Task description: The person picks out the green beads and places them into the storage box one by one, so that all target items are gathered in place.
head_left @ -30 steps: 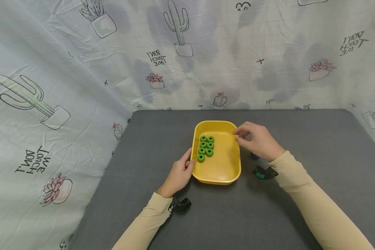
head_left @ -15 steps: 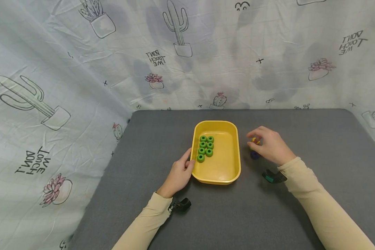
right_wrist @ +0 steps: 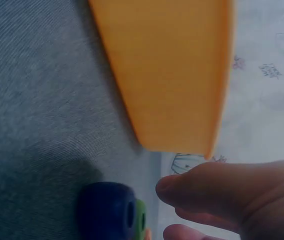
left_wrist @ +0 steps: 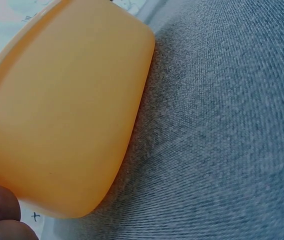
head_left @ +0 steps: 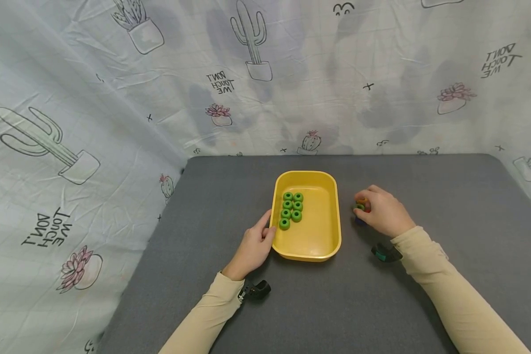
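A yellow plastic tray (head_left: 307,253) stands on the grey table. Inside, along its left half, several green beads (head_left: 297,216) with dark centre holes form two columns. My left hand (head_left: 250,248) holds the tray's left side, with fingertips at the rim and wall. Right of the tray, my right hand (head_left: 382,211) reaches over a small pile of coloured beads, thumb and fingers parted around a green bead (head_left: 359,207). A dark blue bead (right_wrist: 106,210) shows large in the right wrist view, a gap separating it from the fingertips. My palm hides part of the pile.
The grey tabletop (head_left: 451,206) extends around the tray and ends at a white curtain (head_left: 363,98) printed with cacti, behind and to the left. Black wrist cameras (head_left: 254,290) are strapped to both wrists. The tray's raised wall (right_wrist: 167,75) stands between the loose beads and the green columns.
My right hand has moved from above the tray's right rim outward to the bead pile, and its fingers have come down around the beads. My left hand, the tray and its green beads stay in place.
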A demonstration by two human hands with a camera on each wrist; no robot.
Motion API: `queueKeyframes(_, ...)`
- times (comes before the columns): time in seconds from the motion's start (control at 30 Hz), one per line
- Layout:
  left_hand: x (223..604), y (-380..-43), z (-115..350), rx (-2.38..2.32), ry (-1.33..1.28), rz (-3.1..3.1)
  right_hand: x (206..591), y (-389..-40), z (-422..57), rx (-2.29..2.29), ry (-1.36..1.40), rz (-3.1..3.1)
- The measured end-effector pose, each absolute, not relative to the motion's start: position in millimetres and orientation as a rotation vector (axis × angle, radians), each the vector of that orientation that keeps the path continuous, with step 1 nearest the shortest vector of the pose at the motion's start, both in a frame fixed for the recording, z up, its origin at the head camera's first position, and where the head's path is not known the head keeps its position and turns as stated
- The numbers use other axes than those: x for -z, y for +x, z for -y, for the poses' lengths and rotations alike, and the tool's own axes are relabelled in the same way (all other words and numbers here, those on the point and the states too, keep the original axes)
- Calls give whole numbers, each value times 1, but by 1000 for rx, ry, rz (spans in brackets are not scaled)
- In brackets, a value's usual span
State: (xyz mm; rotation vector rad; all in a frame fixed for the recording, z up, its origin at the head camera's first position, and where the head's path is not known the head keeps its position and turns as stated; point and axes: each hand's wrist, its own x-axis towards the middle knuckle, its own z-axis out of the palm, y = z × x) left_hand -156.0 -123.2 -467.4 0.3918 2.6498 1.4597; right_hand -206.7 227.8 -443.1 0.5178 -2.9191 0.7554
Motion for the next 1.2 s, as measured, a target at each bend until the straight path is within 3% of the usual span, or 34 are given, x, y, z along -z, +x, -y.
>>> queueKeyframes(1.2, 468, -156, 124, -1459, 391, -2642, 465, -209, -214, -674, 576, 2913)
